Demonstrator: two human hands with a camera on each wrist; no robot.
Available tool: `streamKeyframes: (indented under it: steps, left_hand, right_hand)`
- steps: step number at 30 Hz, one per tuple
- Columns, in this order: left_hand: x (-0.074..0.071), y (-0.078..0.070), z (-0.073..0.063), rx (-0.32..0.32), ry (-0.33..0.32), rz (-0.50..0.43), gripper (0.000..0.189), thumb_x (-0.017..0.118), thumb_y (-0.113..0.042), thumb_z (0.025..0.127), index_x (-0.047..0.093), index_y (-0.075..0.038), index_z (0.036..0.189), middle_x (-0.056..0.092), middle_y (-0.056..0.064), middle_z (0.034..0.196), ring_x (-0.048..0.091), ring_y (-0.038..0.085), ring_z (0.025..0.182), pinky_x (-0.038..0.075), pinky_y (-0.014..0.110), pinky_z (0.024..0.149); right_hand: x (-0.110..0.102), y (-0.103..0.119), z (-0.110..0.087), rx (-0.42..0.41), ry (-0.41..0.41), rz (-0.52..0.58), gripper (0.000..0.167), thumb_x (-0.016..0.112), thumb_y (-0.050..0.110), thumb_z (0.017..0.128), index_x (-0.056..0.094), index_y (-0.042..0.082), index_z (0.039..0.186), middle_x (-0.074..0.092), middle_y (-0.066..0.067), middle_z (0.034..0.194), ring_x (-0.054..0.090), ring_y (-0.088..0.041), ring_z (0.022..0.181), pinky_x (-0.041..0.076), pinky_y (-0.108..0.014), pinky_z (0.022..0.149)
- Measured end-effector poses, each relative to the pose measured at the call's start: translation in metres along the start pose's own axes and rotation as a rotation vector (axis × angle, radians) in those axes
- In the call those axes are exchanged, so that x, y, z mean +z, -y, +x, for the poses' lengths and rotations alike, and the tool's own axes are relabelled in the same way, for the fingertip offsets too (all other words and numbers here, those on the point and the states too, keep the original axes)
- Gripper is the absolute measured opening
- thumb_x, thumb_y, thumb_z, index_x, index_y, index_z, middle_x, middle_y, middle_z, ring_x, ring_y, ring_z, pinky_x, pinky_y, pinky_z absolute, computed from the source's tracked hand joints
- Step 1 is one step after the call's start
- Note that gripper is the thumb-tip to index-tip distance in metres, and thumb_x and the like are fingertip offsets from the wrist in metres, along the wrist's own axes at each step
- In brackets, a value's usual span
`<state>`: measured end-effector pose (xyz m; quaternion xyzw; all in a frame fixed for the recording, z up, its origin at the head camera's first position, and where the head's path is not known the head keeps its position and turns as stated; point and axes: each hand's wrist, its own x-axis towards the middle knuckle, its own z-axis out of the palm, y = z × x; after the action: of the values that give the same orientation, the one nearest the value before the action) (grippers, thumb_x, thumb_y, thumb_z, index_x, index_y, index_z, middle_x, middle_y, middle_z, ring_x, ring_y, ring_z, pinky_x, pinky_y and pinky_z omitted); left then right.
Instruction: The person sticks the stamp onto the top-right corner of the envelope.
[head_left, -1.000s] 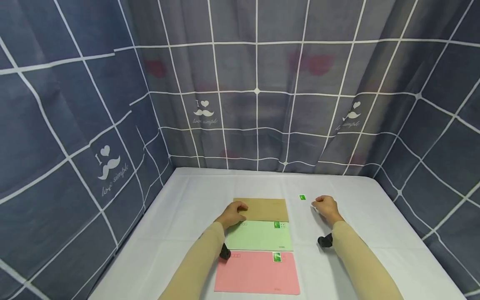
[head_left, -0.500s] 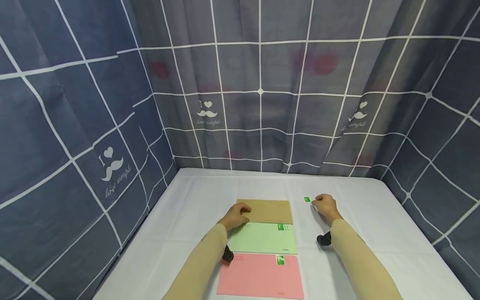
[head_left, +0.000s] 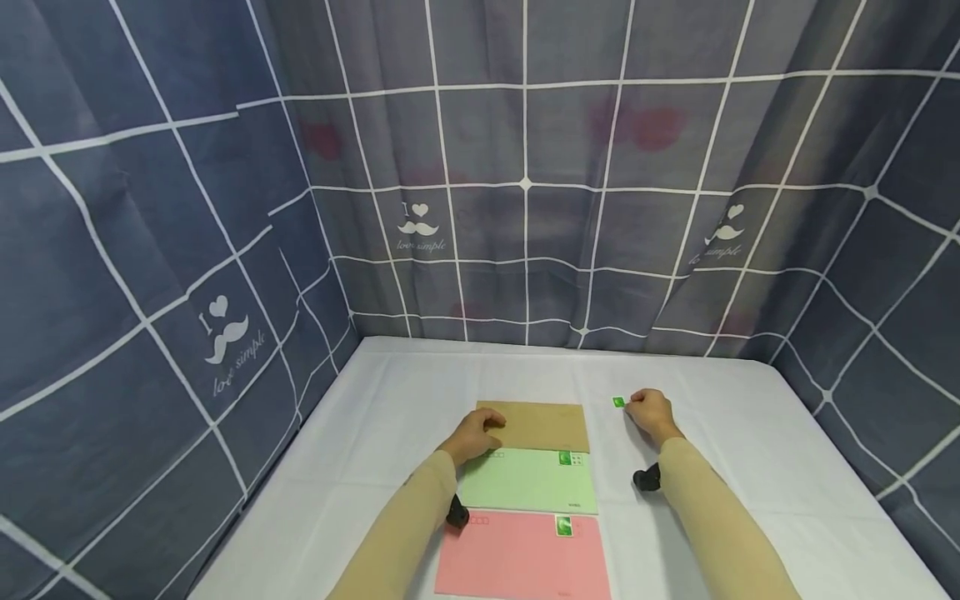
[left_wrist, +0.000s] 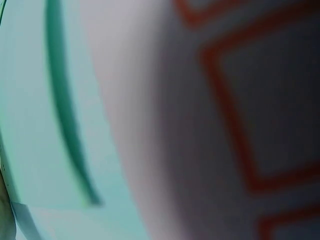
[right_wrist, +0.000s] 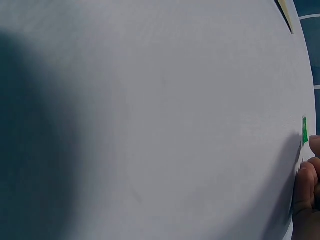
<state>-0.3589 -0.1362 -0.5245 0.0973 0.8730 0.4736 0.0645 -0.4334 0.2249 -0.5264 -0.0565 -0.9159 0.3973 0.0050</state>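
Three envelopes lie in a column in the head view: a brown one [head_left: 543, 425] at the back, a light green one [head_left: 525, 483] in the middle and a pink one [head_left: 525, 554] in front. My left hand [head_left: 472, 435] rests on the brown envelope's left end, thumb and fingers spread apart. To the right of that envelope, my right hand [head_left: 651, 412] pinches the near edge of a small green stamp [head_left: 618, 402], low over the table. In the right wrist view the stamp [right_wrist: 305, 130] shows right at the fingertips. The left wrist view is mostly blurred envelope [left_wrist: 30, 100].
A green stamp [head_left: 564, 525] sits on the pink envelope's upper right, another stamp [head_left: 565, 457] on the green one. The table has a white cloth [head_left: 420, 375]. A dark gridded curtain [head_left: 480, 217] stands behind and at both sides.
My right hand has moved left across the table to the loose stamp, its fingertips now at the stamp's edge. The left hand stays on the brown envelope. The head view has shifted slightly.
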Motion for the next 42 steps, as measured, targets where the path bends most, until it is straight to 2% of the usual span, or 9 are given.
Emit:
streamKeyframes:
  steps: [10, 17, 23, 30, 37, 42]
  left_hand:
    - [0.0002, -0.0011, -0.0006, -0.002, -0.005, -0.027, 0.034, 0.073, 0.008, 0.083, 0.065, 0.0, 0.115, 0.064, 0.013, 0.122, 0.057, 0.033, 0.121, 0.044, 0.049, 0.11]
    - [0.0031, 0.0015, -0.0013, -0.013, 0.01, -0.015, 0.034, 0.072, 0.007, 0.085, 0.064, -0.001, 0.117, 0.063, 0.012, 0.123, 0.057, 0.032, 0.122, 0.044, 0.047, 0.11]
    - [0.0029, 0.0004, -0.0019, -0.032, 0.011, -0.016, 0.034, 0.072, 0.005, 0.086, 0.064, -0.003, 0.118, 0.063, 0.009, 0.124, 0.055, 0.031, 0.125, 0.043, 0.046, 0.112]
    - [0.0009, -0.0007, 0.0001, -0.023, -0.002, 0.001, 0.033, 0.073, 0.005, 0.085, 0.065, -0.003, 0.117, 0.063, 0.01, 0.124, 0.056, 0.031, 0.124, 0.043, 0.047, 0.112]
    - [0.0, -0.0026, -0.0008, -0.032, 0.01, -0.015, 0.035, 0.071, 0.005, 0.087, 0.063, -0.002, 0.12, 0.062, 0.01, 0.126, 0.055, 0.032, 0.128, 0.041, 0.045, 0.114]
    - [0.0004, -0.001, -0.0002, -0.037, 0.016, -0.02, 0.035, 0.071, 0.005, 0.087, 0.062, -0.002, 0.121, 0.062, 0.011, 0.127, 0.054, 0.033, 0.129, 0.041, 0.046, 0.115]
  right_hand:
    - [0.0031, -0.0015, 0.0015, -0.006, -0.037, -0.031, 0.029, 0.06, 0.008, 0.09, 0.065, -0.012, 0.109, 0.066, -0.03, 0.112, 0.06, -0.043, 0.108, 0.051, -0.051, 0.093]
    - [0.0056, -0.0018, -0.001, 0.009, -0.056, -0.015, 0.026, 0.062, 0.01, 0.089, 0.066, -0.011, 0.104, 0.067, -0.028, 0.107, 0.061, -0.04, 0.101, 0.05, -0.05, 0.089]
    - [0.0079, -0.0003, 0.0006, -0.034, -0.072, -0.047, 0.023, 0.062, 0.008, 0.088, 0.066, -0.011, 0.1, 0.068, -0.028, 0.102, 0.062, -0.041, 0.097, 0.051, -0.051, 0.086]
    - [0.0068, 0.0008, 0.0068, -0.052, -0.044, -0.05, 0.021, 0.062, 0.005, 0.086, 0.066, -0.012, 0.099, 0.068, -0.028, 0.1, 0.062, -0.04, 0.096, 0.051, -0.05, 0.085]
    - [0.0038, 0.0028, 0.0079, -0.062, -0.032, -0.068, 0.02, 0.063, 0.004, 0.086, 0.067, -0.011, 0.098, 0.069, -0.027, 0.098, 0.062, -0.039, 0.093, 0.051, -0.048, 0.084]
    - [0.003, 0.0018, 0.0061, -0.042, -0.034, -0.049, 0.021, 0.063, 0.007, 0.087, 0.068, -0.01, 0.097, 0.069, -0.026, 0.1, 0.062, -0.037, 0.092, 0.051, -0.044, 0.08]
